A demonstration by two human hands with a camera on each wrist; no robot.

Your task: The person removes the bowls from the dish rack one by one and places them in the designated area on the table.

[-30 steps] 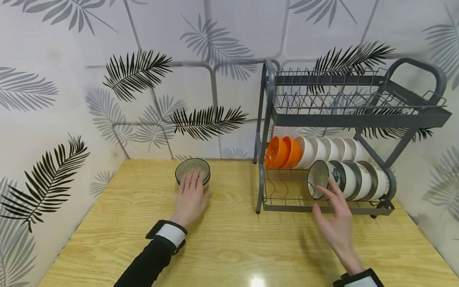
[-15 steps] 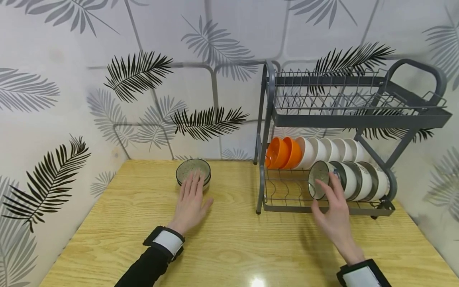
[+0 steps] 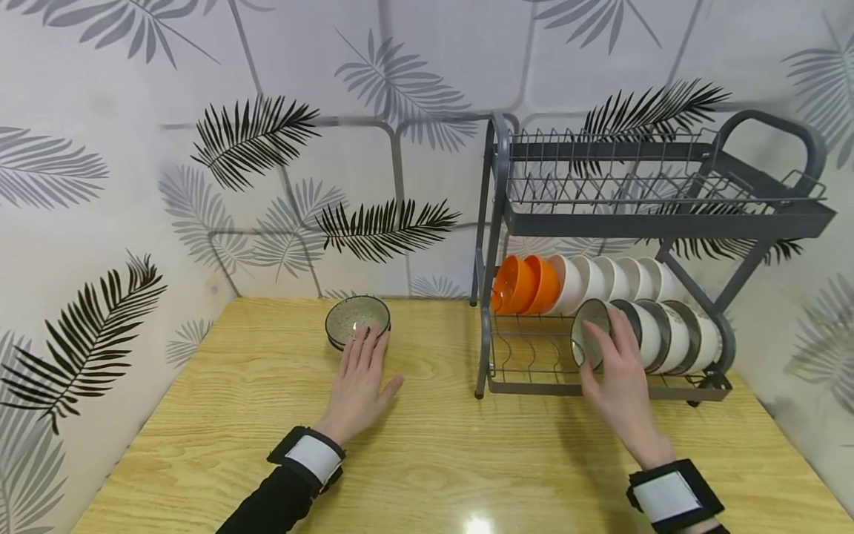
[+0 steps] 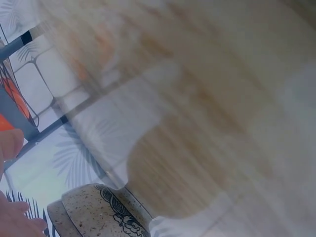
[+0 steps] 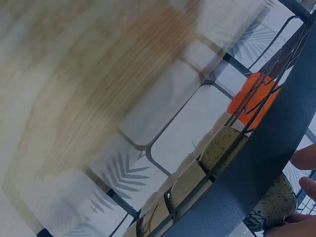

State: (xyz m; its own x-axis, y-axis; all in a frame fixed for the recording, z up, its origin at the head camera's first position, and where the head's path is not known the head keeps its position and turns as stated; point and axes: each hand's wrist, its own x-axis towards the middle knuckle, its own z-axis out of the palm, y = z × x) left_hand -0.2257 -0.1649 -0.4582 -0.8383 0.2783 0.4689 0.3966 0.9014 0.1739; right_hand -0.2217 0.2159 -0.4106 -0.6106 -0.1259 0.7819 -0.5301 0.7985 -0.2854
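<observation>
A: Layout?
B: Wall behind table. Dish rack on table, right. Bowl stack on table, left, far side.
A: Rack?
B: Lower tier, two bowl rows: far row from left end, near row toward right end.
A: Hands?
B: Left hand at stack's near side, right hand at near row's leftmost bowl.

The stacked bowls are speckled grey inside, the rack dark grey, the wall leaf-patterned.
</observation>
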